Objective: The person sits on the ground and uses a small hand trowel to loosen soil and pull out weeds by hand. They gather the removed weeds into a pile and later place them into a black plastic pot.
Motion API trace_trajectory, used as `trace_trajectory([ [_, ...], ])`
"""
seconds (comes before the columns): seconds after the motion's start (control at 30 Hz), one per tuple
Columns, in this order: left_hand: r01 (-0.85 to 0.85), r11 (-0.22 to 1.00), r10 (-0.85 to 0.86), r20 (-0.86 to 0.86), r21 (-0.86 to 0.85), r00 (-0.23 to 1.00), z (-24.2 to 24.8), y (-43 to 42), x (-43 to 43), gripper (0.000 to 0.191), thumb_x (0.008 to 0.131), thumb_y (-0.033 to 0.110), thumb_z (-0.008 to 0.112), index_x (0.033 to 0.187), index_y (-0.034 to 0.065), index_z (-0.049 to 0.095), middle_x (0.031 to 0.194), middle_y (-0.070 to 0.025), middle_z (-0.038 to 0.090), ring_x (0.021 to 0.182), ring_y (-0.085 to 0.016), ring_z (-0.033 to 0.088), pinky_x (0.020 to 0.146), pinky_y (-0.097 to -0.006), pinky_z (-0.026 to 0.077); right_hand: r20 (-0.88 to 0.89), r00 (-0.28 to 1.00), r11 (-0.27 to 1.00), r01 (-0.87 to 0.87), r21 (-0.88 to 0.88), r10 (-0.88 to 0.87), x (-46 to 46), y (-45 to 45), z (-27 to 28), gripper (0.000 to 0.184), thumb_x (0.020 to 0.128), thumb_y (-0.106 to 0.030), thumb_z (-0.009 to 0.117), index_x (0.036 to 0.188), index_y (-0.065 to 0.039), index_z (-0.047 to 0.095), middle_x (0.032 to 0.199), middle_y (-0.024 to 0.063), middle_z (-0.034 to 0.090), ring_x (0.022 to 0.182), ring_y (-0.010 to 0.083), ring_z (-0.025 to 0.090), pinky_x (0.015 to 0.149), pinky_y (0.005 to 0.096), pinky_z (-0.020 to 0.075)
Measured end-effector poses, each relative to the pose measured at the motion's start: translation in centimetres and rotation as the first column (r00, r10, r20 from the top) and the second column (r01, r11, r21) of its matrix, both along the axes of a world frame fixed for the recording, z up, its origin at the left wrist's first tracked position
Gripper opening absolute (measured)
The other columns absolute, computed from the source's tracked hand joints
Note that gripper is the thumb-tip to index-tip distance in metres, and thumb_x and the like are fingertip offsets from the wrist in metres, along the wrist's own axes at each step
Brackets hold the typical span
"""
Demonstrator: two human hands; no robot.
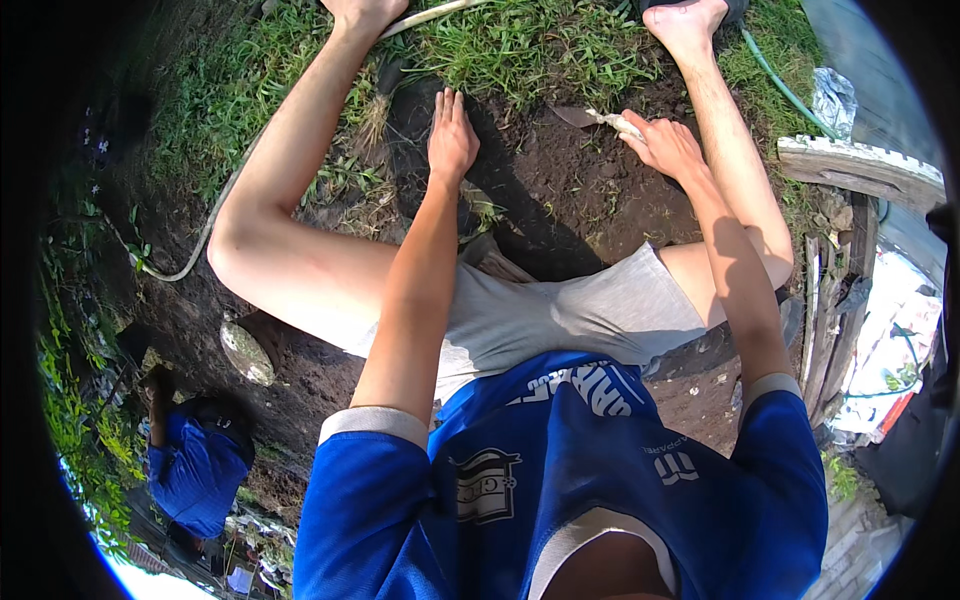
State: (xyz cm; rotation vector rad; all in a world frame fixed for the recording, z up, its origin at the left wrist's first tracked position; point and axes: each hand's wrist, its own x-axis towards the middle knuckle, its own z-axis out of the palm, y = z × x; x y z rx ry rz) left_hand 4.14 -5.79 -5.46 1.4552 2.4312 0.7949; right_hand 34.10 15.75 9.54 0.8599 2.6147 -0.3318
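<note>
My right hand (pixel 667 146) grips the pale, wrapped-looking handle (pixel 619 124) of a small hand tool, perhaps a trowel or knife. Its dark metal blade (pixel 574 116) points left over loose brown soil (pixel 592 180), close to the grass edge. My left hand (pixel 454 139) is empty, fingers straight and close together, palm down at a dark, flat surface (pixel 411 112). Whether that surface is plastic sheet or something else, I cannot tell. Both hands are between my spread legs, in front of grey shorts.
Grass (pixel 510 52) borders the soil ahead. A hose (pixel 784 82) runs at the right, near wooden boards (pixel 844 300) and a weathered beam (pixel 862 169). A stone (pixel 247 352) lies left. Another person in blue (pixel 199 465) is bent over at the lower left, near plants.
</note>
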Motion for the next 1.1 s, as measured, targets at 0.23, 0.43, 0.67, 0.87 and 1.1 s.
trace_trajectory([
  [0.23, -0.048, 0.995, 0.047, 0.024, 0.084, 0.999, 0.7, 1.8, 0.2, 0.045, 0.100, 0.012, 0.047, 0.141, -0.0073, 0.049, 0.149, -0.0274, 0.048, 0.144, -0.040, 0.040, 0.119, -0.0423, 0.035, -0.363, 0.908, 0.972, 0.233, 0.021, -0.210, 0.8, -3.9, 1.4, 0.045, 0.098, -0.038, 0.061, 0.137, -0.015, 0.059, 0.081, 0.0243, 0.071, 0.076, 0.0432, 0.071, 0.064, 0.0529, 0.0565],
  [0.43, -0.081, 0.988, 0.068, 0.093, 0.134, 0.993, 1.6, 3.2, 0.9, 0.043, 0.100, 0.010, 0.048, 0.138, -0.0077, 0.052, 0.144, -0.0293, 0.051, 0.141, -0.041, 0.044, 0.116, -0.0441, 0.039, -0.290, 0.921, 0.956, 0.203, -0.213, -0.260, -0.3, -6.8, 1.1, 0.043, 0.098, -0.035, 0.063, 0.134, -0.012, 0.059, 0.082, 0.0272, 0.070, 0.078, 0.0449, 0.070, 0.067, 0.0532, 0.0568],
  [0.67, -0.265, 0.953, 0.225, 0.247, 0.143, 0.942, 2.3, 2.4, 0.6, 0.038, 0.100, 0.010, 0.048, 0.132, -0.0086, 0.055, 0.136, -0.0319, 0.057, 0.130, -0.045, 0.052, 0.110, -0.0465, 0.045, -0.185, 0.982, 0.937, -0.095, -0.337, 0.033, -1.7, -12.3, -2.5, 0.047, 0.097, -0.038, 0.064, 0.137, -0.016, 0.058, 0.075, 0.0237, 0.068, 0.071, 0.0446, 0.068, 0.064, 0.0530, 0.0551],
  [0.87, -0.287, 0.949, 0.249, 0.248, 0.130, 0.936, 2.7, 1.7, -0.7, 0.035, 0.100, 0.011, 0.049, 0.127, -0.0086, 0.057, 0.131, -0.0333, 0.059, 0.124, -0.047, 0.056, 0.106, -0.0487, 0.047, -0.103, 0.982, 0.975, 0.141, -0.174, -0.160, -2.9, -4.3, -2.4, 0.042, 0.099, -0.042, 0.058, 0.136, -0.022, 0.058, 0.084, 0.0245, 0.072, 0.081, 0.0451, 0.070, 0.071, 0.0557, 0.0569],
  [1.1, -0.274, 0.953, 0.238, 0.239, 0.130, 0.941, 2.5, 2.1, 0.0, 0.033, 0.100, 0.012, 0.050, 0.126, -0.0059, 0.058, 0.130, -0.0297, 0.061, 0.126, -0.045, 0.056, 0.106, -0.0481, 0.047, -0.146, 0.989, 0.999, 0.007, 0.033, -0.002, -1.9, -4.8, -1.2, 0.042, 0.100, -0.042, 0.058, 0.137, -0.021, 0.057, 0.075, 0.0236, 0.068, 0.073, 0.0436, 0.070, 0.062, 0.0543, 0.0566],
])
